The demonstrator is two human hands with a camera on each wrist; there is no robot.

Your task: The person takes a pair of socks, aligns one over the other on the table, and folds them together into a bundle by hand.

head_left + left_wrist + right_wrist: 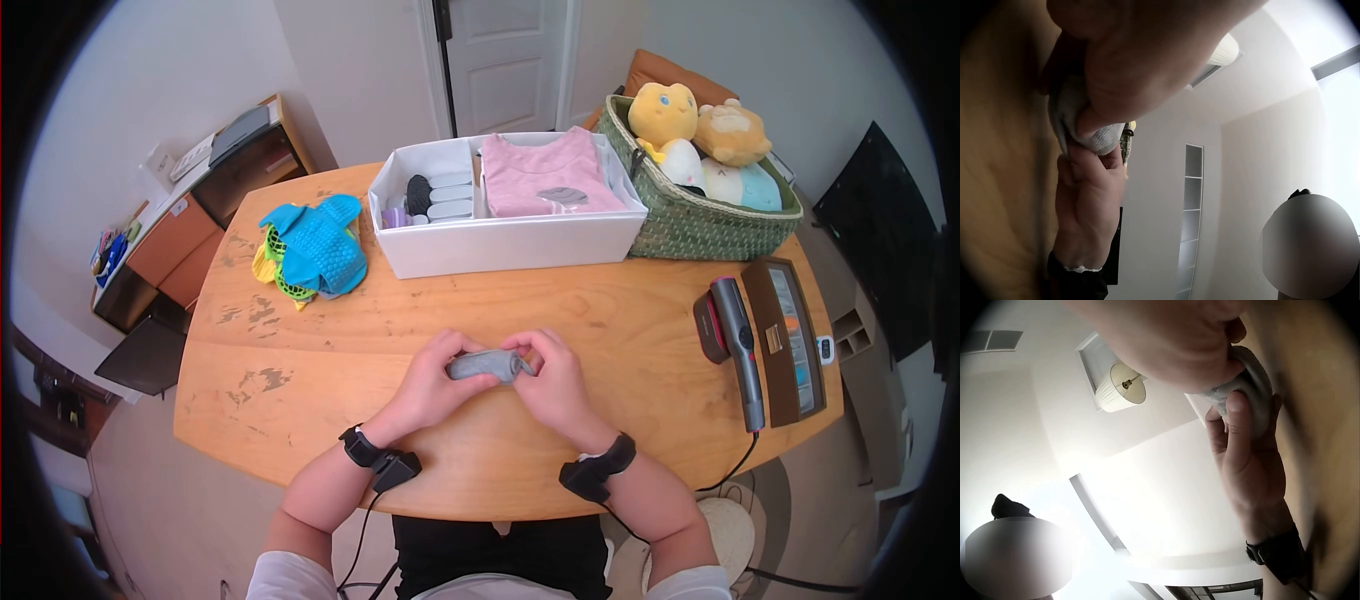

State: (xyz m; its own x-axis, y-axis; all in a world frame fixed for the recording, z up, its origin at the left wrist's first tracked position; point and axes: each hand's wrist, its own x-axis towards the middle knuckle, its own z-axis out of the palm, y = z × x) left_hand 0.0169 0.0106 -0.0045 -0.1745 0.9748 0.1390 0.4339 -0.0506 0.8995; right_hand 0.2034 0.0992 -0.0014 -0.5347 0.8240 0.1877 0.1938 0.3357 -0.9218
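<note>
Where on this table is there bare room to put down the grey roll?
Bare wood lies between the hands and the white organizer, and left below the blue silicone pile. The right edge is crowded: hair tool and brown case.

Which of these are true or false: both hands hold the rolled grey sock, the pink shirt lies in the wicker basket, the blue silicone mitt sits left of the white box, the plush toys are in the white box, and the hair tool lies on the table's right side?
1. Both hands hold the rolled grey sock. True: the left hand and right hand each have a grip on one end.
2. The pink shirt lies in the wicker basket. False: it lies in the white box.
3. The blue silicone mitt sits left of the white box. True.
4. The plush toys are in the white box. False: they are in the wicker basket.
5. The hair tool lies on the table's right side. True.
</note>
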